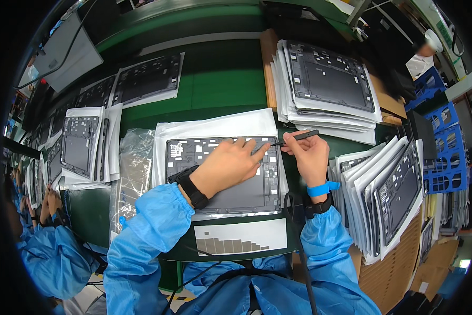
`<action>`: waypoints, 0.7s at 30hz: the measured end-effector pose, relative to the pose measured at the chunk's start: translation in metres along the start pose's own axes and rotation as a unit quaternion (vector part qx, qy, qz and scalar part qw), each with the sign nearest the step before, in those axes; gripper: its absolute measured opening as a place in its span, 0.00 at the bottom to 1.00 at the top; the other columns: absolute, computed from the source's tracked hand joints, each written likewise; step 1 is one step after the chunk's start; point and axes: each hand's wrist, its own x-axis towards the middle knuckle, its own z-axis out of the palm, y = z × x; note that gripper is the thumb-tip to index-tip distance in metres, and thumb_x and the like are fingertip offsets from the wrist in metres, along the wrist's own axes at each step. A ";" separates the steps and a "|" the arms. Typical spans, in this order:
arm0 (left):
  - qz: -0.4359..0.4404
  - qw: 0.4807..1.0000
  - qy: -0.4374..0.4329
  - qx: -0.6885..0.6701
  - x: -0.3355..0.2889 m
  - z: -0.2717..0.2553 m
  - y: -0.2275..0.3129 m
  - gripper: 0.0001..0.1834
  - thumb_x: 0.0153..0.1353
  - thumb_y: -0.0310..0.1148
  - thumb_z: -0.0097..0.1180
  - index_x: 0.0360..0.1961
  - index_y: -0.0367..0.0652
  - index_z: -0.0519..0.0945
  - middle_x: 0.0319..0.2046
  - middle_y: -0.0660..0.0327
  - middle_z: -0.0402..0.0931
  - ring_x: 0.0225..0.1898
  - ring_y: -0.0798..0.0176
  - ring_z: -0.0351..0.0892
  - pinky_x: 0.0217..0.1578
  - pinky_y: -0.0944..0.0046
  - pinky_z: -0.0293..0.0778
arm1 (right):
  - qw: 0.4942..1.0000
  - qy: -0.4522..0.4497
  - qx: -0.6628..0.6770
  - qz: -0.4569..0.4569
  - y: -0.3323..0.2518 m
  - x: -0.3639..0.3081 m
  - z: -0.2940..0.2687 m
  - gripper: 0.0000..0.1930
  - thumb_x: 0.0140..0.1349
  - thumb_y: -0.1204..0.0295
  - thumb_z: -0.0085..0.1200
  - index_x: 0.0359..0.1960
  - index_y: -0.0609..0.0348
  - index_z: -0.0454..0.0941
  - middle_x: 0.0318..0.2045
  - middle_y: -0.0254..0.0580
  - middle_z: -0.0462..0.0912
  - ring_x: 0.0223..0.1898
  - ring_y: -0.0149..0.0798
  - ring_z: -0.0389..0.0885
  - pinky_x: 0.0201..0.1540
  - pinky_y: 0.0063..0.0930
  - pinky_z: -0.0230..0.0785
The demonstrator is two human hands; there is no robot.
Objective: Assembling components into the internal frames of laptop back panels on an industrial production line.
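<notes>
A dark tablet back housing (236,198), dotted with small white patches, lies on a white protective sheet (209,125) in front of me. My left hand (228,165) rests flat across its upper middle with the fingers spread, covering part of the surface. Between the thumb and fingers of my right hand (313,161) is a pair of black tweezers (304,135). Their tip reaches left to the housing's upper right corner, close to my left index fingertip. Whether the tip grips anything is too small to see. Near the bench edge lies a white backing sheet (271,231) with grey strips.
Stacks of housings between white sheets stand at the far right (330,79), near right (398,194) and left (81,142). A clear plastic bag (133,173) with strips lies left of the work. A black cable (303,257) hangs by my right arm. A co-worker's blue sleeve (62,262) is at left.
</notes>
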 end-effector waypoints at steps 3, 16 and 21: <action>-0.005 0.999 -0.020 0.028 0.001 -0.001 0.007 0.27 0.61 0.38 0.58 0.61 0.41 0.73 0.33 0.59 0.75 0.37 0.59 0.80 0.34 0.62 0.78 | 0.997 0.051 -0.003 -0.056 -0.004 -0.002 -0.002 0.11 0.63 0.71 0.63 0.35 0.71 0.81 0.26 0.44 0.86 0.28 0.33 0.87 0.30 0.21 0.76; -0.050 0.997 -0.003 0.055 -0.010 -0.024 0.023 0.27 0.61 0.37 0.57 0.62 0.46 0.73 0.34 0.60 0.76 0.37 0.57 0.79 0.35 0.59 0.77 | 0.961 -0.051 -0.249 -0.106 -0.003 -0.049 -0.004 0.14 0.60 0.65 0.62 0.37 0.65 0.79 0.28 0.50 0.81 0.29 0.50 0.81 0.33 0.39 0.71; -0.317 0.935 0.115 -0.107 -0.099 -0.067 0.032 0.22 0.61 0.31 0.58 0.56 0.39 0.73 0.37 0.52 0.74 0.36 0.48 0.78 0.35 0.51 0.74 | 0.964 -0.047 -0.255 -0.066 0.005 -0.057 -0.005 0.18 0.54 0.62 0.68 0.36 0.64 0.80 0.29 0.46 0.83 0.29 0.46 0.82 0.33 0.37 0.72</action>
